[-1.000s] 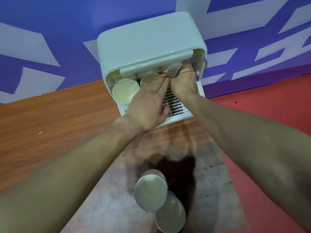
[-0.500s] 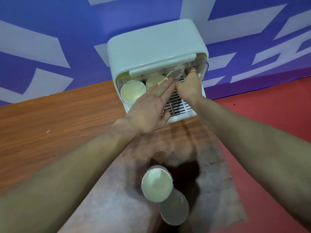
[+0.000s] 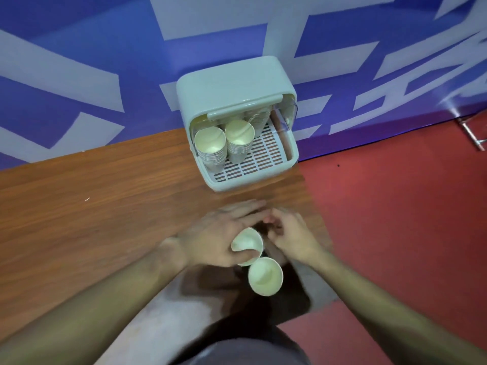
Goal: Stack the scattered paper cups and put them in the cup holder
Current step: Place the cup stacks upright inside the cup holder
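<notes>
Now both hands are out of the cup holder (image 3: pixel 232 83) at upper centre, where half a second ago they were seating the right-hand cup stack (image 3: pixel 259 121). Three stacks stand on its slatted tray. Left hand (image 3: pixel 221 238) grips a loose paper cup (image 3: pixel 246 245) at frame centre; a second cup (image 3: pixel 264 276) lies just below it. Right hand (image 3: pixel 292 233) loosely curled, apparently holding nothing. Judgement: nest these two next.
</notes>
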The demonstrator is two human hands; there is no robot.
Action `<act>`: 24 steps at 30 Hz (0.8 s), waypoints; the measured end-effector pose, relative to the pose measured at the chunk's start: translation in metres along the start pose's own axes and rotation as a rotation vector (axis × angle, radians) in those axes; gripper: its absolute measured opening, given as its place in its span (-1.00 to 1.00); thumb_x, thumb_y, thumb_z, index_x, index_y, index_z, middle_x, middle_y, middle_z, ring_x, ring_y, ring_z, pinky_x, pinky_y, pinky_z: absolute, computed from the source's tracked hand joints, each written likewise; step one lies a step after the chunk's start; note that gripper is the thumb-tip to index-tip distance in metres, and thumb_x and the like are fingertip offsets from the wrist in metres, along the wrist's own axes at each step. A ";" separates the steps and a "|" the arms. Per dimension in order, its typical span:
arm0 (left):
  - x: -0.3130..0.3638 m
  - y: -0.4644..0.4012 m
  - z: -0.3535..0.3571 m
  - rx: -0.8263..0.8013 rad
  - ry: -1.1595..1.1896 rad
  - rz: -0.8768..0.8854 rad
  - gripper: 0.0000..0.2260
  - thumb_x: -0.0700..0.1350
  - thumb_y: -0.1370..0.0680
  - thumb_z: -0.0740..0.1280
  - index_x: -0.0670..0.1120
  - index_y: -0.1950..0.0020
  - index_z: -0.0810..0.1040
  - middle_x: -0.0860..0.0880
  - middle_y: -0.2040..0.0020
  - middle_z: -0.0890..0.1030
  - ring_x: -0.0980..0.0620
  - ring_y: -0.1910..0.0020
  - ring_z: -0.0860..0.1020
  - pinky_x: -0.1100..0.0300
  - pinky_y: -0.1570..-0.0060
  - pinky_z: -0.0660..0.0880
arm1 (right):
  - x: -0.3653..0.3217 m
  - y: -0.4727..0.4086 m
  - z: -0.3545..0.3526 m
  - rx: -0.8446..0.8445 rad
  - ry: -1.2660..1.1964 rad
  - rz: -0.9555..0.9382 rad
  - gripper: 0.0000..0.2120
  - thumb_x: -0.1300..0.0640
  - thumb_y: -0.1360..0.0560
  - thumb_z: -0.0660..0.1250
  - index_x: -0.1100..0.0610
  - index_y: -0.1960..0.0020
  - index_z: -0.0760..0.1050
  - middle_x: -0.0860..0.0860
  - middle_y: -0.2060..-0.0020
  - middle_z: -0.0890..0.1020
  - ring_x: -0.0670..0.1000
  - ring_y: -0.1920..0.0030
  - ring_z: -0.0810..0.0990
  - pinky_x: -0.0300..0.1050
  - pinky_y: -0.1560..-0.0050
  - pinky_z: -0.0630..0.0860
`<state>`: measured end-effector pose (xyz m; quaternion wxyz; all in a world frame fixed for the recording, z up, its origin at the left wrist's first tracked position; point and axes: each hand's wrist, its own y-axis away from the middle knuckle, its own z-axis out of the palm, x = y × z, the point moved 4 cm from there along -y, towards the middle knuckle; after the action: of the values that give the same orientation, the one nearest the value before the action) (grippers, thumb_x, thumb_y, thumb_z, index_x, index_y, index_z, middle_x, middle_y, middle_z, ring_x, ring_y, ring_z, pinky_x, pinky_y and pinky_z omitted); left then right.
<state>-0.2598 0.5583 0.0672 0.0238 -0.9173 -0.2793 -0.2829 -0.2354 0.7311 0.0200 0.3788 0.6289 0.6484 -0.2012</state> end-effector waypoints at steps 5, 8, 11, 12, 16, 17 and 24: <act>0.003 0.015 0.028 -0.249 -0.114 -0.033 -0.07 0.23 -0.40 0.43 0.23 -0.57 -0.12 0.03 -0.61 -0.15 -0.02 -0.58 -0.04 0.15 -0.49 -0.08 | 0.009 0.019 0.025 -0.149 -0.093 0.108 -0.45 0.33 -0.31 0.26 0.04 -0.27 0.55 -0.09 -0.08 0.67 -0.13 -0.05 0.63 -0.27 -0.11 0.52; 0.003 0.015 0.039 -0.187 -0.181 -0.064 -0.17 0.02 -0.44 0.42 0.24 -0.55 -0.03 0.01 -0.54 0.10 -0.06 -0.43 0.30 0.05 -0.38 0.34 | 0.009 0.024 0.033 -0.209 -0.134 0.133 -0.37 0.18 -0.27 0.35 -0.05 -0.35 0.47 -0.13 -0.13 0.64 -0.15 -0.10 0.60 -0.29 -0.15 0.49; 0.006 0.014 0.035 -0.120 -0.132 -0.125 -0.30 0.03 -0.48 0.38 0.24 -0.51 0.08 0.04 -0.39 0.28 -0.03 -0.22 0.48 0.02 -0.14 0.49 | 0.014 0.029 0.041 -0.252 -0.223 0.214 -0.29 0.11 -0.25 0.42 -0.29 -0.33 0.34 -0.18 -0.21 0.57 -0.18 -0.21 0.55 -0.13 -0.26 0.50; 0.008 0.013 0.032 -0.104 -0.106 -0.146 -0.32 0.05 -0.48 0.38 0.23 -0.50 0.11 0.05 -0.36 0.30 -0.03 -0.19 0.49 0.03 -0.12 0.49 | 0.014 0.030 0.041 -0.259 -0.261 0.221 -0.31 0.15 -0.26 0.44 -0.30 -0.29 0.34 -0.18 -0.19 0.58 -0.18 -0.20 0.56 -0.12 -0.24 0.51; 0.010 0.004 0.013 -0.038 0.041 -0.199 -0.28 0.09 -0.39 0.45 0.24 -0.47 0.19 0.12 -0.24 0.34 0.01 -0.14 0.51 0.09 -0.05 0.49 | 0.008 0.028 0.042 -0.191 -0.349 0.187 -0.35 0.15 -0.26 0.58 -0.14 -0.26 0.42 -0.11 -0.11 0.62 -0.11 -0.14 0.60 -0.01 -0.20 0.54; 0.008 0.001 0.008 -0.035 0.063 -0.205 -0.24 0.10 -0.36 0.47 0.25 -0.47 0.18 0.13 -0.24 0.34 0.04 -0.16 0.51 0.09 -0.06 0.49 | 0.005 0.026 0.040 -0.146 -0.359 0.175 -0.33 0.08 -0.23 0.62 -0.13 -0.26 0.42 -0.10 -0.12 0.62 -0.09 -0.15 0.60 0.03 -0.20 0.54; -0.006 -0.036 -0.035 0.044 0.109 -0.133 -0.18 0.08 -0.31 0.54 0.17 -0.50 0.24 0.10 -0.28 0.40 0.09 -0.28 0.46 0.04 -0.22 0.47 | -0.014 -0.004 0.004 0.121 -0.320 0.102 -0.31 0.08 -0.14 0.71 -0.05 -0.19 0.50 -0.15 -0.04 0.66 -0.21 -0.05 0.62 -0.22 -0.05 0.56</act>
<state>-0.3008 0.5786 0.0897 0.0402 -0.8792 -0.3439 -0.3274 -0.2397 0.7180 0.0265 0.4484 0.6424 0.5341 -0.3178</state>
